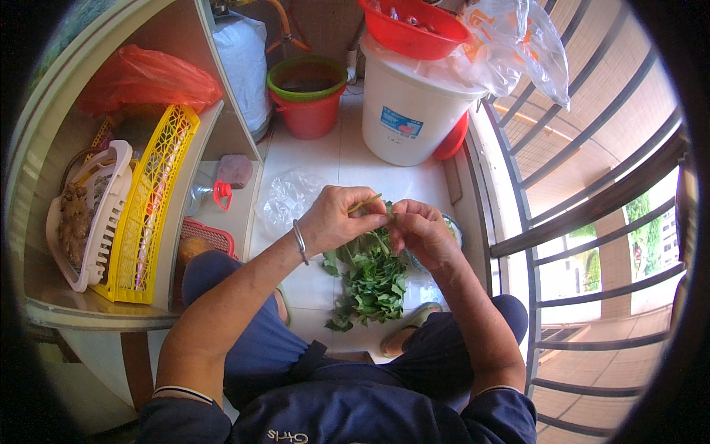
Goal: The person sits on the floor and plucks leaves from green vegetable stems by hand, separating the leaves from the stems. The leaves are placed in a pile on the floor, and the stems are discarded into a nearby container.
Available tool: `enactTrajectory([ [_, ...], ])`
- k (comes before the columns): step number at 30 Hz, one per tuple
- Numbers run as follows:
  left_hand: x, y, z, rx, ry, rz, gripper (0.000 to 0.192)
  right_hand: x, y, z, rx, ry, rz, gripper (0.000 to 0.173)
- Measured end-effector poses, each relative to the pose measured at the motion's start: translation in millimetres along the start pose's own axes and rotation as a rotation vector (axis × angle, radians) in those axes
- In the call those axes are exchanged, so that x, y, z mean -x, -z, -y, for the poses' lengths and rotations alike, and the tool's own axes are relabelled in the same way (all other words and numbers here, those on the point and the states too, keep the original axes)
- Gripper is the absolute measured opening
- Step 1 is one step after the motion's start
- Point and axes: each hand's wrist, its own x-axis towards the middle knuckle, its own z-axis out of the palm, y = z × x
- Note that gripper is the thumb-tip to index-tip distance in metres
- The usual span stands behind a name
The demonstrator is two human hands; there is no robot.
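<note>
My left hand [346,216], with a metal bangle at its wrist, holds a green plant stem [365,203] between thumb and fingers. Its fingertips meet those of my right hand [422,227], which pinches a small green piece of the plant. Below both hands a heap of leafy greens [377,283] lies on the tiled floor between my feet. Partly hidden behind my right hand is a container [456,230] with a bluish rim; its contents are unclear. A crumpled clear plastic bag [288,197] lies left of the hands.
A white bucket [416,111] bears a red basin [416,33] and plastic bags. Beside it stands a red bucket [308,119] with a green basket on top. At left, a cabinet holds a yellow plastic basket [155,222] and a white one [113,222]. Metal railings [599,233] run along the right.
</note>
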Motion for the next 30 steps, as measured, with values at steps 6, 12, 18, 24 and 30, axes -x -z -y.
enactTrajectory([
  [6, -1, -3, -2, 0.089, 0.097, -0.003, 0.011, 0, -9, -3, 0.021, 0.090, -0.109, 0.011],
  [12, -5, -6, 4, 0.338, 0.045, -0.063, 0.009, 0, -12, -2, 0.126, 0.101, -0.168, 0.009],
  [18, -11, 9, 7, 0.474, 0.072, -0.251, 0.009, -1, -1, -5, 0.249, 0.105, -0.193, 0.009],
  [24, -16, 35, 10, 0.601, -0.038, -0.420, 0.009, 4, 20, -2, 0.200, 0.053, -0.282, 0.006],
  [30, -17, 44, 12, 0.551, -0.031, -0.482, 0.011, 9, 69, 18, 0.568, 0.005, -0.317, 0.010],
])
